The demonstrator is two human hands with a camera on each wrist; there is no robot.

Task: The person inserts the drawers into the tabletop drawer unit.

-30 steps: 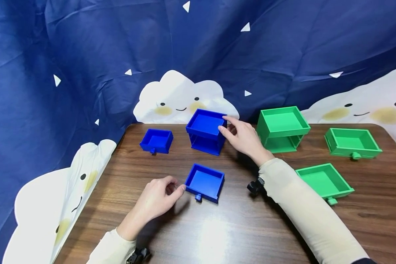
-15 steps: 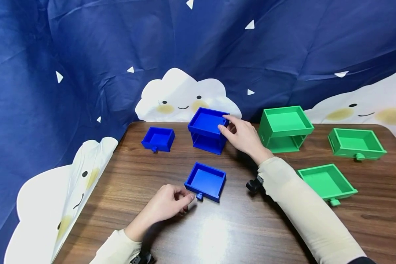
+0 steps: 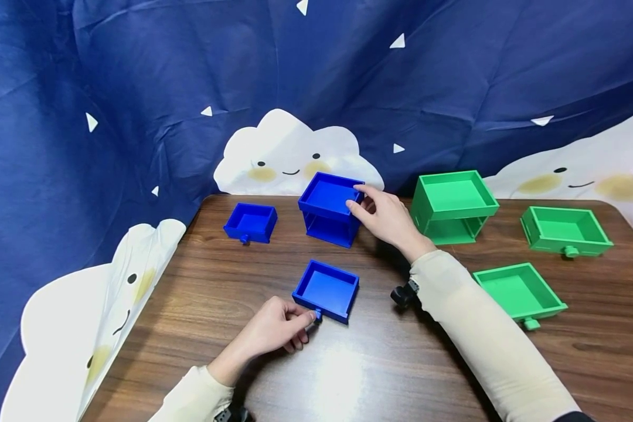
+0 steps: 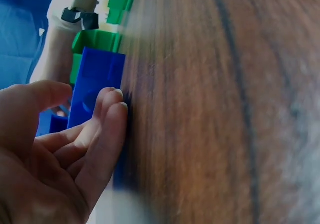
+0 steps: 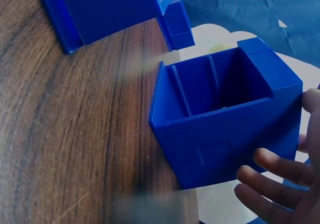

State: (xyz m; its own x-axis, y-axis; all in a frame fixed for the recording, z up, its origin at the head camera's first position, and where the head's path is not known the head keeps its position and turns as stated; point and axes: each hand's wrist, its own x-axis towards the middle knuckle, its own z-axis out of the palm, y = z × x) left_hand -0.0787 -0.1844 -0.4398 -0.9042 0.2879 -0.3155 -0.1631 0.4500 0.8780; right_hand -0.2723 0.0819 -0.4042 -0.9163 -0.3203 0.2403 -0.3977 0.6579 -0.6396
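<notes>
The left hand has its thumb and fingers parted on either side of the knob of the near blue drawer; the left wrist view shows a gap between thumb and fingertips, with the knob in it, though whether either side touches cannot be told. The drawer lies flat on the wooden table, just beyond and to the right of those fingers, its front wall facing them and its near-left corner close above the knuckles. From its far edge, tabletop runs on to the blue cabinet, which stands upright farther from the left fingers with its hollow front toward the person. The right hand rests at the cabinet's upper right edge, thumb by the front corner and fingers spread along the side, loosely bent. Behind the cabinet, past the right fingertips, hangs a blue cloth, near the table's back edge. The green cabinet stands just right of the right hand. Well left of the right fingers, and beyond the left ones, sits the other blue drawer; two green drawers lie well to the right of both hands.
</notes>
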